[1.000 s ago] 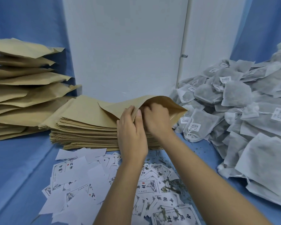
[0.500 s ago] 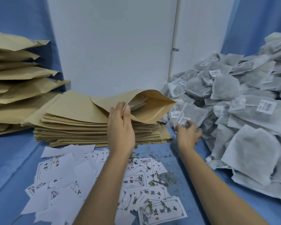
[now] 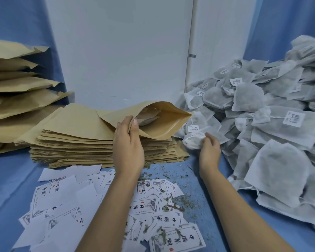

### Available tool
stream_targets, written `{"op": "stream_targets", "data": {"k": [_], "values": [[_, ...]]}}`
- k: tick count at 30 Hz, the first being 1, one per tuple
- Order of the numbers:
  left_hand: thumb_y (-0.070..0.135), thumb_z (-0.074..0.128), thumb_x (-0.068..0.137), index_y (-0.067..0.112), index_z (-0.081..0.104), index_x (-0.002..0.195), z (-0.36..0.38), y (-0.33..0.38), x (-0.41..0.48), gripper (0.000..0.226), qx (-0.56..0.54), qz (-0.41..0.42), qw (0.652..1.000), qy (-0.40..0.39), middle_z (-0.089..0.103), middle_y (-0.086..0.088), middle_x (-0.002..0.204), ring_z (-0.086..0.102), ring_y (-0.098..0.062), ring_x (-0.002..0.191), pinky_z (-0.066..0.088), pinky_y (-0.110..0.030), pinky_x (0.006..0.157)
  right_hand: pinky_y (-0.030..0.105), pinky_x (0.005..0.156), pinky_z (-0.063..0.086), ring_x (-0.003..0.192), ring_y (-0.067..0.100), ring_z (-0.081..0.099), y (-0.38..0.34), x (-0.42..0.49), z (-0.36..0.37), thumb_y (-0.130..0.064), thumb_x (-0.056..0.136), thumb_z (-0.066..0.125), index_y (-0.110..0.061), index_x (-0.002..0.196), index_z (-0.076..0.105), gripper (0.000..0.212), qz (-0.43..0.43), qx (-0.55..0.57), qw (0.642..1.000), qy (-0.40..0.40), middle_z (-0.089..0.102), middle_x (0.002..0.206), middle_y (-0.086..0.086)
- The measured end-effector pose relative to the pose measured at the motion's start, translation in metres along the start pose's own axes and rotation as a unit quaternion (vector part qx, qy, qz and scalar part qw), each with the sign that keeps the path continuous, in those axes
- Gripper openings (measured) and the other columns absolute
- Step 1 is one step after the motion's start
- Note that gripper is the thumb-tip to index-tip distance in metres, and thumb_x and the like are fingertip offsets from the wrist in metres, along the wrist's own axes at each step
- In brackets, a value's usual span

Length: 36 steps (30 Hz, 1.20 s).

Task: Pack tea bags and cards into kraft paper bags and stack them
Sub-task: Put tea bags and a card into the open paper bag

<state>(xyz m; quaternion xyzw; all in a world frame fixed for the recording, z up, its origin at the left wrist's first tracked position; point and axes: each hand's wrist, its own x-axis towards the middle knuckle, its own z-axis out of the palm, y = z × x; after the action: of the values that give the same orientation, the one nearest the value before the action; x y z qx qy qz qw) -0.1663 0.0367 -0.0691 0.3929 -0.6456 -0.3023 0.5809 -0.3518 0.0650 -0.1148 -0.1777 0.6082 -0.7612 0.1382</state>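
Note:
An open kraft paper bag [image 3: 164, 122] lies on top of a flat stack of empty kraft bags [image 3: 91, 142]. Its mouth faces right, and a tea bag shows inside it. My left hand [image 3: 128, 144] pinches the near edge of the mouth and holds it open. My right hand [image 3: 208, 148] grips a white tea bag [image 3: 193, 140] at the near edge of the big tea bag pile [image 3: 273, 128], just right of the bag's mouth. Printed cards [image 3: 102, 204] lie scattered on the blue table in front of me.
A tall stack of filled kraft bags [image 3: 16, 95] stands at the far left. Loose tea crumbs [image 3: 180, 195] litter the blue table surface between the cards and the pile. A white wall panel [image 3: 120, 51] closes off the back.
My right hand left the bag's mouth, reached right to the pile and closed on a tea bag. My left hand stayed on the mouth's edge, which now gapes wider.

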Motion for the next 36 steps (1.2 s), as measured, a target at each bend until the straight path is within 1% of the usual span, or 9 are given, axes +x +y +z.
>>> {"op": "stream_targets", "data": {"k": [3,6,11,13,16,19,22,29,36], "values": [[0.038,0.030,0.101,0.018,0.049,0.135,-0.001,-0.002,0.001,0.044,0.005,0.004,1.000,-0.007,0.050,-0.001,0.137,0.037,-0.020,0.135,0.034,-0.043,0.108,0.024,0.062,0.046,0.078,0.015,0.059,-0.010,-0.003,-0.002,-0.025,0.087,0.044,-0.019,0.082,0.068,0.025,0.020,0.104,0.994,0.031,0.065,0.082,-0.003],[0.036,0.031,0.102,0.016,0.050,0.133,-0.002,-0.004,0.002,0.041,0.008,0.014,1.000,-0.006,0.054,0.000,0.129,0.044,-0.018,0.127,0.036,-0.035,0.105,0.016,0.044,0.045,0.049,0.016,0.059,-0.023,-0.015,-0.005,-0.025,0.094,0.039,-0.014,0.055,0.064,0.048,0.114,0.227,0.958,-0.136,0.062,0.054,0.003],[0.036,0.031,0.101,0.018,0.050,0.133,-0.004,-0.008,0.003,0.041,0.023,0.018,1.000,-0.009,0.054,0.001,0.130,0.046,-0.014,0.124,0.037,-0.030,0.101,0.016,0.035,0.041,0.036,0.009,0.051,-0.054,-0.034,0.002,-0.025,0.097,0.038,-0.015,0.061,0.063,0.045,0.109,0.365,0.877,-0.293,0.058,0.049,-0.003],[0.037,0.031,0.101,0.018,0.049,0.134,-0.004,-0.009,0.003,0.042,0.027,0.018,0.999,-0.010,0.053,0.001,0.131,0.045,-0.015,0.125,0.037,-0.031,0.101,0.021,0.040,0.047,0.043,0.015,0.058,-0.067,-0.039,0.011,-0.023,0.096,0.042,-0.002,0.085,0.062,0.032,0.050,0.250,0.917,-0.308,0.066,0.061,0.006],[0.036,0.032,0.101,0.017,0.050,0.134,-0.003,-0.009,0.004,0.042,0.026,0.021,0.999,-0.018,0.052,-0.001,0.134,0.041,-0.019,0.131,0.036,-0.039,0.106,0.031,0.049,0.056,0.051,0.024,0.067,-0.076,-0.049,0.024,-0.021,0.097,0.047,-0.003,0.070,0.068,0.038,-0.081,-0.005,0.960,-0.267,0.071,0.066,0.010],[0.035,0.033,0.101,0.017,0.050,0.134,0.000,-0.008,0.002,0.041,0.035,0.025,0.999,-0.015,0.051,-0.003,0.137,0.037,-0.021,0.135,0.034,-0.041,0.108,0.036,0.064,0.051,0.068,0.031,0.066,-0.082,-0.057,0.034,-0.022,0.099,0.042,-0.006,0.066,0.058,0.040,-0.238,-0.251,0.909,-0.233,0.065,0.067,0.013],[0.038,0.032,0.101,0.020,0.050,0.135,0.001,-0.009,-0.002,0.043,0.041,0.029,0.999,0.003,0.050,0.000,0.139,0.035,-0.019,0.136,0.033,-0.041,0.109,0.031,0.068,0.035,0.090,0.034,0.058,-0.087,-0.054,0.054,-0.018,0.100,0.036,-0.007,0.080,0.055,0.029,-0.281,-0.412,0.837,-0.226,0.053,0.080,0.012],[0.042,0.029,0.100,0.023,0.052,0.134,0.001,-0.007,-0.006,0.046,0.058,0.045,0.997,0.028,0.053,0.005,0.136,0.038,-0.014,0.133,0.034,-0.039,0.109,0.026,0.073,0.035,0.110,0.031,0.057,-0.089,-0.048,0.097,-0.011,0.098,0.041,0.001,0.117,0.060,0.029,-0.151,-0.457,0.825,-0.295,0.060,0.121,0.018],[0.043,0.029,0.100,0.022,0.051,0.134,-0.006,-0.012,0.001,0.046,0.043,0.039,0.998,0.019,0.053,0.009,0.132,0.042,-0.010,0.129,0.033,-0.031,0.107,0.035,0.074,0.043,0.091,0.032,0.060,-0.087,-0.054,0.097,-0.035,0.095,0.036,-0.006,0.087,0.064,0.041,-0.179,-0.403,0.848,-0.294,0.068,0.097,0.014]]}}
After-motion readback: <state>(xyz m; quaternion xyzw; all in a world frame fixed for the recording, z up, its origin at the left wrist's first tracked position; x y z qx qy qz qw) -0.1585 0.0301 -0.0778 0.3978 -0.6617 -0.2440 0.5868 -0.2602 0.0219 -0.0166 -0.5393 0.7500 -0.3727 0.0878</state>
